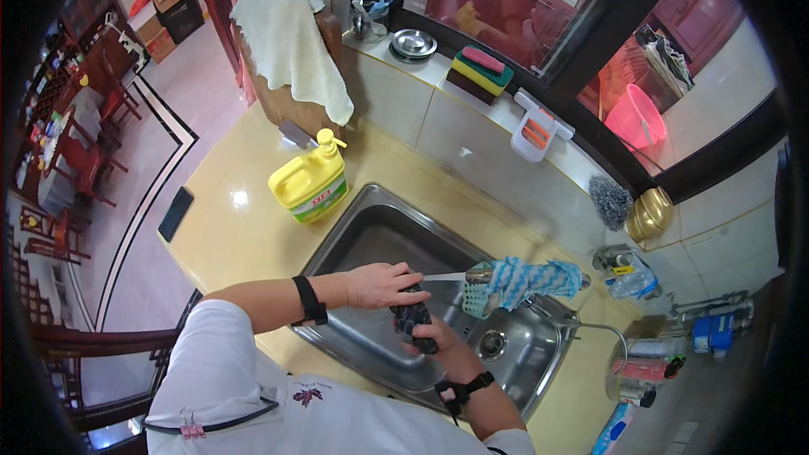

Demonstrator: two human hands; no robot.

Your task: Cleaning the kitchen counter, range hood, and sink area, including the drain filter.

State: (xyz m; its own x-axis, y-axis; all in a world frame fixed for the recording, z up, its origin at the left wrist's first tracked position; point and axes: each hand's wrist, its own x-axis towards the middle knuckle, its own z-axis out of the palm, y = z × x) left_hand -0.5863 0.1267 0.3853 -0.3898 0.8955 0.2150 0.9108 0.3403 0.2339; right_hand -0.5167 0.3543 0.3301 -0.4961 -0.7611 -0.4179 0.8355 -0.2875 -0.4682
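Note:
Over the steel sink [392, 221], a dark, glossy, lumpy bunch, apparently black grapes [414, 316], is between my hands. My left hand [384, 285] has its fingers bent over the bunch's top end, while my right hand [442, 338] grips its lower end with the thumb across it. Water streams from the faucet [479, 275] towards my left fingers and the bunch. A blue and white cloth [531, 281] is wrapped around the faucet, and a green perforated basket [475, 297] hangs beside it. The palms and part of the bunch are hidden.
A yellow detergent pump bottle [311, 183] stands left of the sink, and a phone [176, 213] lies at the counter's edge. Behind are a cutting board [278, 107] with a white towel [294, 44], stacked sponges [480, 72] and a steel scourer [610, 202]. Bottles [644, 370] stand at right.

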